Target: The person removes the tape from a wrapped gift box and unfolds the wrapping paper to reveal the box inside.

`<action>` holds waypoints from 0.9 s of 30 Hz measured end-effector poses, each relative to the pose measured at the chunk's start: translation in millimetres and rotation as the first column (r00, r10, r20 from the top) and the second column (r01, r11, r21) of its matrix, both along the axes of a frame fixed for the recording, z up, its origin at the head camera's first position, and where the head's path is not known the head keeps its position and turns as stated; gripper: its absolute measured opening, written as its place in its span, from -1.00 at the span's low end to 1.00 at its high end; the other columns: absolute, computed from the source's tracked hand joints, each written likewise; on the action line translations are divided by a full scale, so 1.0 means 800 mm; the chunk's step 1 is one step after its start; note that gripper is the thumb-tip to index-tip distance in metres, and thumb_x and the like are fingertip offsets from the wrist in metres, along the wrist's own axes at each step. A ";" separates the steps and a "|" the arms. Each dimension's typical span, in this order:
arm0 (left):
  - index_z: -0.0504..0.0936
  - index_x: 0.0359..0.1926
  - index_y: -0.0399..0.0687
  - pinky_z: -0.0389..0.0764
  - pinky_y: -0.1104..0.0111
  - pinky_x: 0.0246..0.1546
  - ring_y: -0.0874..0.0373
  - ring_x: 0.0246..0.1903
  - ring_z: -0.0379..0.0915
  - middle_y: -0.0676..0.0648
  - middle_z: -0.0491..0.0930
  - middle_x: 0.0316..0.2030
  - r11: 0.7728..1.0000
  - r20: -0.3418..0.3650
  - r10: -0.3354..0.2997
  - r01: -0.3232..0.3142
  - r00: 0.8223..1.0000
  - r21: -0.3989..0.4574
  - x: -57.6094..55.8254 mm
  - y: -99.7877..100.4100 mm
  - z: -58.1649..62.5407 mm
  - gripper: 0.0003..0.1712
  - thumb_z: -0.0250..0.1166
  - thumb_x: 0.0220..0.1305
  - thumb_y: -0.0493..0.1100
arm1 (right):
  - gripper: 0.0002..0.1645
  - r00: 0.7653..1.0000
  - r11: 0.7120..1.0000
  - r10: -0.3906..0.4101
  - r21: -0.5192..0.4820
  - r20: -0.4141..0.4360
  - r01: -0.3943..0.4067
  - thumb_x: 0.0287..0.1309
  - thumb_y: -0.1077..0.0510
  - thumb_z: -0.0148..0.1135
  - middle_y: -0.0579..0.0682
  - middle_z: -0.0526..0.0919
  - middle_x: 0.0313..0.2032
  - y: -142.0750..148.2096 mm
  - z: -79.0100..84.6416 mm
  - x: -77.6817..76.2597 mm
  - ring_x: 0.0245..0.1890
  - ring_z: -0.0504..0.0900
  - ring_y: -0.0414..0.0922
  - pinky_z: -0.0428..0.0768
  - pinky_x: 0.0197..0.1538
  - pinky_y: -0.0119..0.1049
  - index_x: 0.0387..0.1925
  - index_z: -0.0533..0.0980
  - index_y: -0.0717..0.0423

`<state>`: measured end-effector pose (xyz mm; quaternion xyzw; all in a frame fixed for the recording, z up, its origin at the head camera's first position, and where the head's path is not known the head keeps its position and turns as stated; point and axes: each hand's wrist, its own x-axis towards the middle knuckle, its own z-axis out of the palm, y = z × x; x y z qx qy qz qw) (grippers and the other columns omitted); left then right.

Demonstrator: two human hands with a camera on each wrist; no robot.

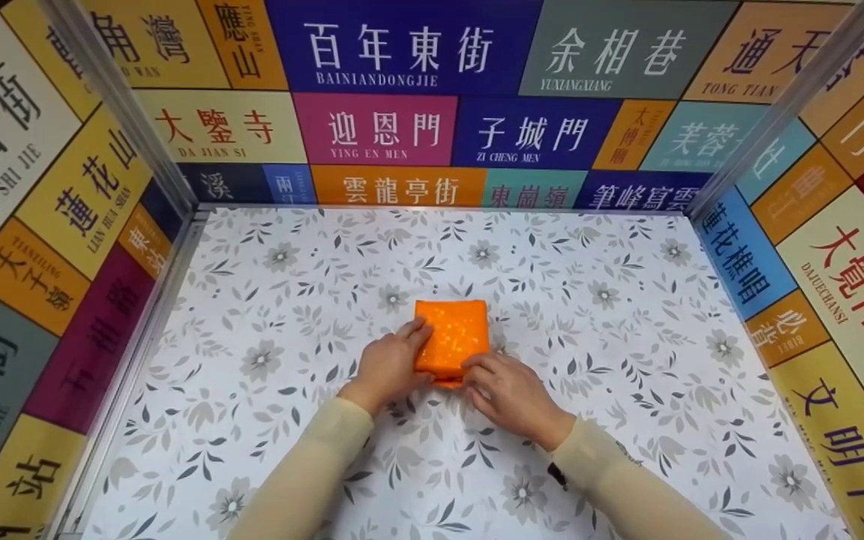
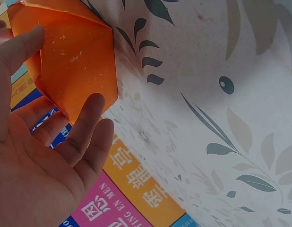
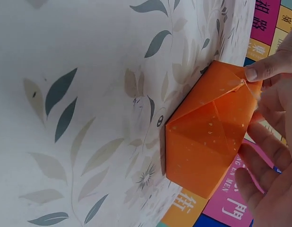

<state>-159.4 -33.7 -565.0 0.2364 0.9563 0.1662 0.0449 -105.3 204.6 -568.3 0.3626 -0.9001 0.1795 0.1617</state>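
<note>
A small square package [image 1: 453, 337] wrapped in orange, gold-flecked paper lies on the floral-covered table, between both hands. My left hand [image 1: 394, 364] holds it along its left side. In the left wrist view, the left thumb [image 2: 30, 45] presses on the folded end of the paper, the fingers partly curled around another side. At the near right corner, my right hand [image 1: 511, 394] grips the package. The right wrist view shows the right thumb [image 3: 266, 66] on a creased fold of the orange paper [image 3: 207, 130], with the fingers along another side. What the paper covers is hidden.
White paper with grey flowers and leaves covers the table [image 1: 267, 300]. Colourful panels [image 1: 402, 56] with Chinese place names stand behind and on both sides, joined by metal-looking corner posts. A small dark object [image 1: 556, 475] shows beside the right sleeve.
</note>
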 end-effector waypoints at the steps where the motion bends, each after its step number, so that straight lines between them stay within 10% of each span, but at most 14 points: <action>1: 0.35 0.46 0.04 0.59 0.08 -0.05 -0.14 -0.07 0.56 0.00 0.23 0.46 1.000 0.004 0.002 -0.002 1.000 0.001 0.000 0.000 0.000 -0.07 0.48 0.11 0.15 | -0.86 1.000 1.000 -0.006 -0.007 -0.006 0.006 0.11 0.15 0.39 -0.07 0.63 -0.02 0.001 0.001 0.000 -0.03 0.60 -0.06 0.54 0.07 -0.10 -0.25 0.63 -0.01; 18: 0.30 0.48 0.02 0.56 0.04 -0.01 -0.14 -0.01 0.55 0.03 0.20 0.47 0.999 0.035 -0.001 0.000 0.999 0.040 -0.002 0.000 -0.003 -0.02 0.49 0.08 0.13 | -0.66 0.961 0.959 -0.275 -0.081 -0.031 0.272 0.17 0.15 0.30 0.04 0.66 -0.01 0.001 -0.004 0.003 -0.64 0.53 -0.07 0.51 -0.62 -0.19 0.00 0.64 0.10; 27: 0.24 0.50 -0.06 0.51 0.05 0.11 -0.15 0.06 0.51 -0.06 0.15 0.48 0.999 0.054 -0.016 0.014 0.998 0.047 0.004 -0.002 -0.001 0.00 0.44 0.14 0.17 | -0.55 0.952 0.953 -0.302 0.033 0.046 0.301 0.22 0.07 0.30 0.14 0.59 0.16 -0.004 -0.001 0.003 -0.14 0.70 0.11 0.67 -0.26 -0.04 0.08 0.63 0.22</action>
